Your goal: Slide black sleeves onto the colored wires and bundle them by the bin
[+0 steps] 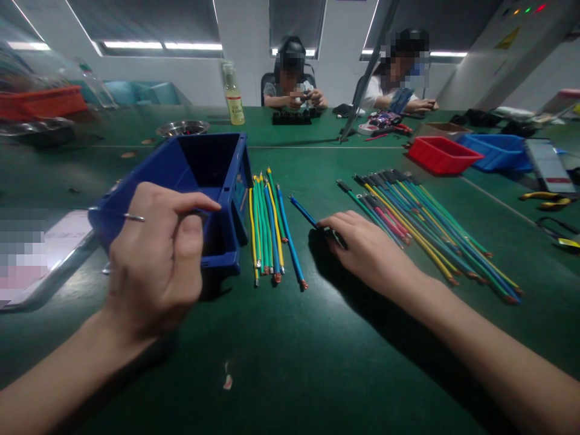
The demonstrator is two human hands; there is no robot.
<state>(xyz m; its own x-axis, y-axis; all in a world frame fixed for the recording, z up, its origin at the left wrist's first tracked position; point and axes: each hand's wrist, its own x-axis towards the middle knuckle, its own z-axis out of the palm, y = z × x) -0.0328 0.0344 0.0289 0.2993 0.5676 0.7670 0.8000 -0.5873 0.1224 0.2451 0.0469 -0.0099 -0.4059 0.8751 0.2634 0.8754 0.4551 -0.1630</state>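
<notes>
Left hand (154, 260), curled, contents unclear; right hand (365, 244) pinches a blue cable (303, 211), best steadied near its middle.

So the blue wire (302, 210) is pinched in the right hand (360, 241), angled away up and left, with a darker bit at its far tip. To its left there's a row of loose wires (267, 223), yellow, green and blue, pretty much side by side, some showing bare copper at the near ends. Off to the right sits a slanted bunch (435, 229), mixed colours plus some pinkish-red, dark sleeves on many far ends.
</notes>
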